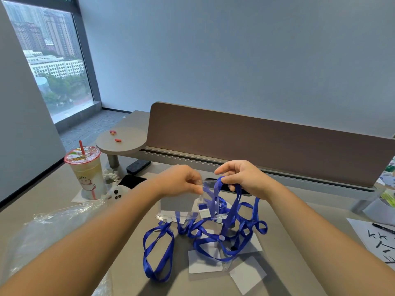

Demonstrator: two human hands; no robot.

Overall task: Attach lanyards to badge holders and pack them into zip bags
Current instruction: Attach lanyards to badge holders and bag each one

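My left hand [181, 180] pinches the top of a clear badge holder [179, 207] with a white card inside, held up above the table. My right hand [241, 178] grips a blue lanyard [236, 201] close beside the holder's top edge; its strap hangs down into a tangle of blue lanyards [224, 236] on the table. A separate looped blue lanyard [158, 251] lies to the left. Several white cards in clear holders [205, 262] lie under and around the tangle. A crumpled clear plastic bag [49, 229] lies at the left.
A sealed drink cup [85, 169] with a red straw stands at the left, near a small white gadget [116, 194] and a black phone [132, 181]. A brown desk divider [256, 144] runs across the back. Paper with black writing [378, 242] and a pen lie at the right.
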